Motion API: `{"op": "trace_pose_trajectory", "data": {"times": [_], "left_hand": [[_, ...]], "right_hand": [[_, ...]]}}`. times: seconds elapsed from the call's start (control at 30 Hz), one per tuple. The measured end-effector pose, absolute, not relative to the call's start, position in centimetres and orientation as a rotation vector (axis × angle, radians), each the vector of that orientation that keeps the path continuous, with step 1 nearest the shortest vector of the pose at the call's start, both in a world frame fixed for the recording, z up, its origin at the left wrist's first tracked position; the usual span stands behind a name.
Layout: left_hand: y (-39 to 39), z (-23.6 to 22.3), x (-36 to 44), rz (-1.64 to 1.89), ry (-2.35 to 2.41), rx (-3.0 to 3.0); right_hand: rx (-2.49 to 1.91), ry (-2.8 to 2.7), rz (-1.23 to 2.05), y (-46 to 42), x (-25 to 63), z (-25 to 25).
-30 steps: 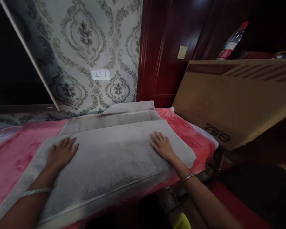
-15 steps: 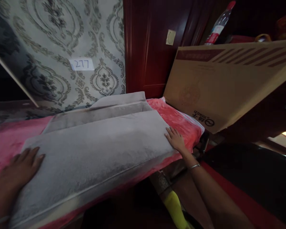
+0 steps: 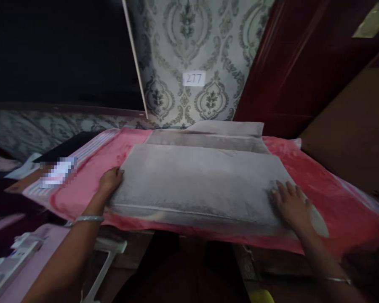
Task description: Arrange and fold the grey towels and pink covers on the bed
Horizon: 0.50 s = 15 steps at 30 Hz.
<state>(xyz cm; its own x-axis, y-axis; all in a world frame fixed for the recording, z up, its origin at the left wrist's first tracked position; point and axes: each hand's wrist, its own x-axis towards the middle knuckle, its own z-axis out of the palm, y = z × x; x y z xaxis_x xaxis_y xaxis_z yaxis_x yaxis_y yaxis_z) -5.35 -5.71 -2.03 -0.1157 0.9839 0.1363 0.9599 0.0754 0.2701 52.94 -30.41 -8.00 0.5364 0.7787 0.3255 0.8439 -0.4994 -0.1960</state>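
Note:
A folded grey plush cloth lies lengthwise in front of me, its rear layers overlapping toward the wall. Under it is a pink-red plush blanket that shows on both sides and along the front edge. At the cloth's left edge, my left hand is closed, its fingers bent together against the border. My right hand rests flat near the right end of the cloth, fingers spread, holding nothing. Both wrists wear a bangle.
A large dark screen stands behind on the left. Patterned wallpaper bears a paper label reading 277. To the right are a dark red door panel and a cardboard box. A white frame stands below left.
My view has swung left, bringing in the screen and the blanket's left end. My left hand has gone from spread fingers on the cloth to bent fingers at its edge. The right hand stays flat.

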Motion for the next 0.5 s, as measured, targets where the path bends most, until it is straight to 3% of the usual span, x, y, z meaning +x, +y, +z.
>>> {"op": "trace_pose_trajectory", "data": {"times": [0.13, 0.27, 0.5], "left_hand": [[-5.3, -2.3, -7.6, 0.560, 2.076, 1.809], [-5.9, -2.3, -9.3, 0.681, 1.848, 1.680], [-7.4, -2.3, -9.4, 0.909, 1.817, 1.734]], "right_hand": [[-2.065, -1.777, -0.312, -25.6, 42.9, -6.1], [-1.936, -2.175, -0.121, -23.4, 35.4, -7.3], [-1.916, -2.248, -0.056, -23.6, 35.2, -10.1]]}}
